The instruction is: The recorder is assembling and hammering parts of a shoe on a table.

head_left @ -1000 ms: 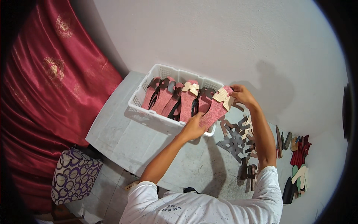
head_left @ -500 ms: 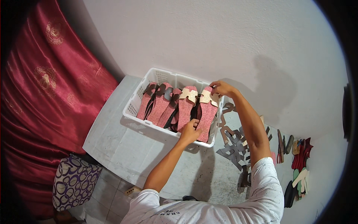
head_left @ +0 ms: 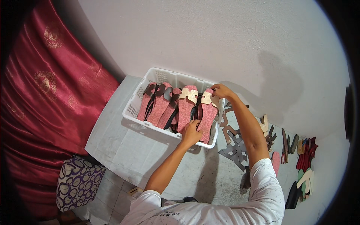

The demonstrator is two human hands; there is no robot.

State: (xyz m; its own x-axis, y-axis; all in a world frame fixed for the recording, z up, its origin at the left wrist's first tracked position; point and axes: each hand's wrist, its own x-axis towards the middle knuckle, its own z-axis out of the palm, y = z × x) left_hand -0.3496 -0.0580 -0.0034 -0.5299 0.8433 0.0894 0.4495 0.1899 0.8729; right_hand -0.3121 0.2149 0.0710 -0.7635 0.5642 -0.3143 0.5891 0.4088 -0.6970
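A white plastic basket [head_left: 170,134] holds a row of flat sandals with pink speckled insoles. Dark straps cross the ones at the left, such as the sandal [head_left: 160,107]; two at the right have cream textured straps. My right hand [head_left: 222,92] is closed at the toe end of the rightmost cream-strapped sandal [head_left: 208,120], beside the basket's far right rim. Fingers bent, my left hand [head_left: 191,134] grips that sandal's heel end at the near rim, next to the other cream-strapped sandal [head_left: 184,112]. Its fingertips are partly hidden between the two.
The basket stands on a grey-white table [head_left: 112,138] against a wall. Grey cut strap pieces [head_left: 234,150] lie right of it. Farther right are a pink insole [head_left: 275,162], tools [head_left: 285,146] and red straps [head_left: 305,155]. A red curtain [head_left: 56,93] hangs at the left.
Both hands stay on the rightmost sandal, and its toe end sits slightly lower. The right elbow has shifted a little left, uncovering more pieces on the table's right side.
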